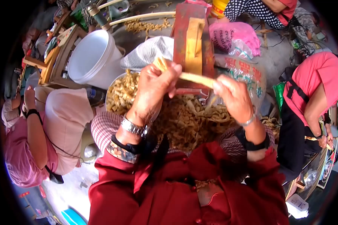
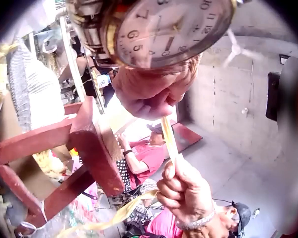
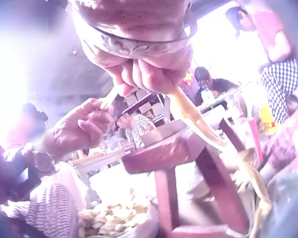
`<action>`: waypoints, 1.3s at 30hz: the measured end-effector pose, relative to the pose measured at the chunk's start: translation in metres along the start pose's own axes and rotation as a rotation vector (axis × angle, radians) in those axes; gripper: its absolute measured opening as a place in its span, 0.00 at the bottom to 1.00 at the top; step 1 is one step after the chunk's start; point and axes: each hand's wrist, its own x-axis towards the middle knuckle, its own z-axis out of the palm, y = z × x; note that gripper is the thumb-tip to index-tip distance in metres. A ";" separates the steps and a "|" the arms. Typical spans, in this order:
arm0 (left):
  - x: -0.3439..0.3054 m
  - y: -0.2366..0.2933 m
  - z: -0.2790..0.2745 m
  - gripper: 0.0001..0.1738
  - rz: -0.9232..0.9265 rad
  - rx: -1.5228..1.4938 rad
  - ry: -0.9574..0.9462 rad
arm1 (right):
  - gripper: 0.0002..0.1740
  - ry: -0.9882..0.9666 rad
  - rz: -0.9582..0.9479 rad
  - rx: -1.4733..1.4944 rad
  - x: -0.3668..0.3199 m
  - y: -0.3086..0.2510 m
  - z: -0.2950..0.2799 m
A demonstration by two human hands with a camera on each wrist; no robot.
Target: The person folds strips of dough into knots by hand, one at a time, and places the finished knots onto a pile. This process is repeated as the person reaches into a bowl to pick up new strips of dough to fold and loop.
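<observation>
A pale yellow, fibrous strip [image 1: 197,79] is stretched between my two hands, over the near end of a red wooden bench [image 1: 179,48]. My left hand [image 1: 156,80] pinches one end, and a short bundle of the same pale stuff sticks up past its thumb. The other end is gripped by my right hand [image 1: 234,97], fingers curled round it. In the right wrist view a long tail [image 3: 198,119] of strip hangs down from the right hand. A wooden block [image 1: 194,45] lies on the bench top. Below the hands, a heap of yellow-brown strips [image 1: 187,120] covers the lap area.
A basin rim full of curled pieces [image 1: 122,93] is at the left, near a white bucket [image 1: 90,58] and a striped cloth [image 1: 148,52]. Pink and clear plastic bags [image 1: 234,37] stand right of the bench. Other people sit close on both sides.
</observation>
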 end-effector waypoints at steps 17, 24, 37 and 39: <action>0.065 0.004 -0.003 0.13 -0.069 0.698 -0.011 | 0.15 0.189 0.189 0.090 0.027 0.069 0.008; -0.030 -0.044 -0.031 0.14 -0.213 0.573 -0.168 | 0.08 0.224 -0.145 0.253 -0.038 0.000 0.053; -0.069 -0.087 -0.035 0.14 -0.724 -0.299 -0.077 | 0.10 -0.202 -0.157 0.661 -0.101 -0.027 0.139; -0.072 -0.088 -0.042 0.11 -0.583 0.081 -0.114 | 0.08 -0.113 0.100 0.917 -0.101 -0.033 0.132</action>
